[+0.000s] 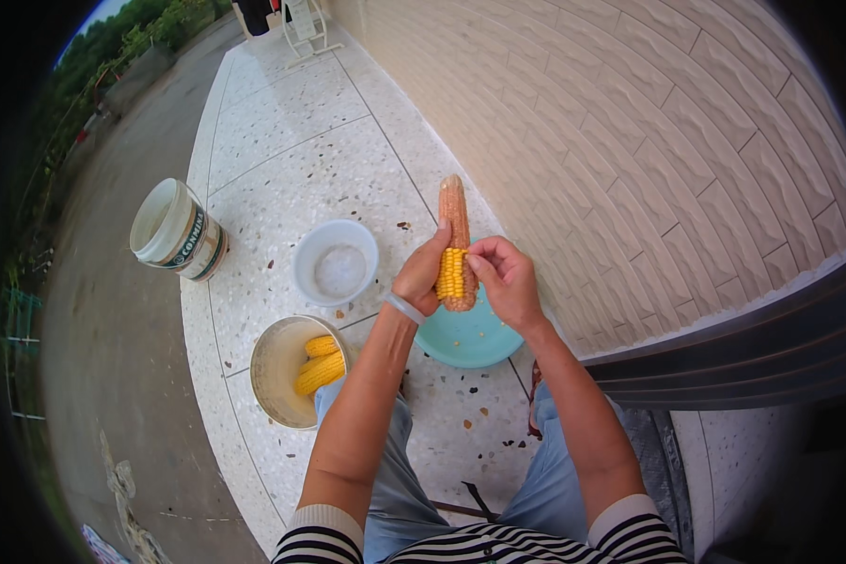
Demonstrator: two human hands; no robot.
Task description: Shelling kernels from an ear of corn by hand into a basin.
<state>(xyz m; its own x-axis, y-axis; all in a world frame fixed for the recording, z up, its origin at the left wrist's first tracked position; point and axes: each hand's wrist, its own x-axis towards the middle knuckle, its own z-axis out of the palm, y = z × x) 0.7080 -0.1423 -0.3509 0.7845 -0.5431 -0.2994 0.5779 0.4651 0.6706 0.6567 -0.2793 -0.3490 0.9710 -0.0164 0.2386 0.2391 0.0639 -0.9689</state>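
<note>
A partly shelled corn cob (454, 211) is held up in front of me, its upper part bare and reddish-tan. Yellow kernels (451, 275) still cover a patch on its lower half. My left hand (423, 273) grips the cob from the left side, thumb pointing up along it. At the right edge of the kernel patch, the thumb and forefinger of my right hand (505, 276) pinch at the kernels. Directly below the cob sits a turquoise plastic basin (469, 345), partly hidden by my hands, with a few loose kernels inside.
Left of my knee, a bucket (268, 377) holds yellow corn cobs (321, 370). A pale plastic bowl (340, 264) and a labelled paint bucket (180, 233) stand farther left on the terrazzo floor (303, 176). A tiled wall (606, 176) rises close on my right.
</note>
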